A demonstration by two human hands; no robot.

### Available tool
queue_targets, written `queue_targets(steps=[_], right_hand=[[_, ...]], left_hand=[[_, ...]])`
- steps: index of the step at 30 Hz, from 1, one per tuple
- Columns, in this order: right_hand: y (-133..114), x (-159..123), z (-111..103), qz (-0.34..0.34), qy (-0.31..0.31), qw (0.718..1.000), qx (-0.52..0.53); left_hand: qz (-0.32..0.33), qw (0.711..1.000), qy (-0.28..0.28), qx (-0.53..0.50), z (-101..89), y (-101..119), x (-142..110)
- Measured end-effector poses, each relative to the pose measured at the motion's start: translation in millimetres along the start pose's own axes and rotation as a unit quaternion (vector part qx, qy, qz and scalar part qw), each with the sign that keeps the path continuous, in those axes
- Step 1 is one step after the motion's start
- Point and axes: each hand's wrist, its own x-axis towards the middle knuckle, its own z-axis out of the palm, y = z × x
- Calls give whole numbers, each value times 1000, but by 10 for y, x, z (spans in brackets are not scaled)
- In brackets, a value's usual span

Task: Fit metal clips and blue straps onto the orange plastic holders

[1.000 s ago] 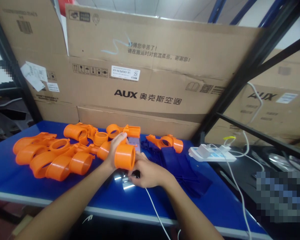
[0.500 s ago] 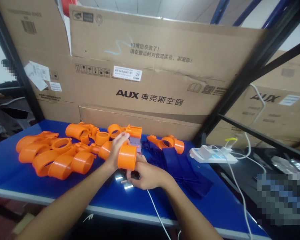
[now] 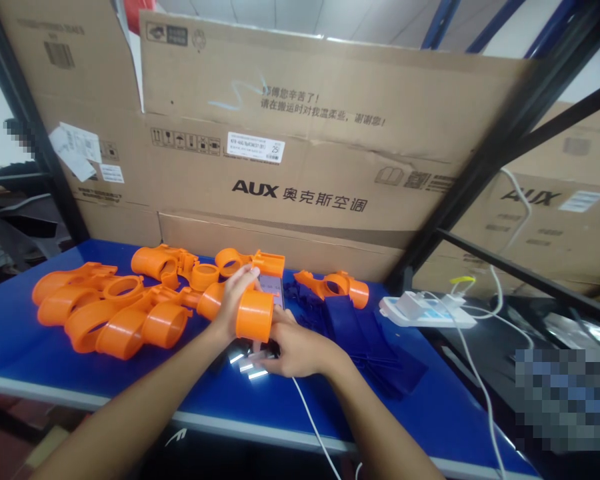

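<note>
Blue table [image 3: 10, 347]: backed by cardboard [image 3: 330, 160].
Orange part [image 3: 254, 319]: held above the table's middle.
Left hand [image 3: 230, 303]: fingers wrapped around that part.
Right hand [image 3: 297, 347]: beside it; fingertips partly hidden, so grip cannot be told.
Risk: white cable [image 3: 317, 428] could be snagged if the right wrist is swung.
Obstacles: orange rings [image 3: 120, 333] crowded leftward, blue strips [image 3: 355, 327] piled rightward.

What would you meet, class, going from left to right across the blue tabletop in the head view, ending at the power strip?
Cluster of orange parts → left hand, gripping an orange piece → right hand → dark blue pile → white power strip.
</note>
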Motion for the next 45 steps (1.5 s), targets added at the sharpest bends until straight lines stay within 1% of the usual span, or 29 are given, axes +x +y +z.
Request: queue_targets(steps=[8, 13, 21, 29, 34, 45], right_hand=[[-43, 4, 12, 13, -5, 1000, -12], [-31, 16, 20, 3, -12, 1000, -10], [11, 26, 11, -17, -8, 1000, -10], [-22, 3, 10, 22, 2, 1000, -12], [-7, 14, 24, 13, -6, 1000, -21], [3, 7, 15, -2, -15, 1000, 4]], left_hand=[[-9, 1000, 3, 11, 56, 72, -69], [-11, 1000, 10, 19, 50, 62, -64], [-3, 1000, 4, 25, 38, 49, -49], [-10, 1000, 12, 10, 43, 47, -46], [-11, 1000, 10, 13, 45, 52, -51], [-3, 1000, 8, 23, 60, 39, -64]])
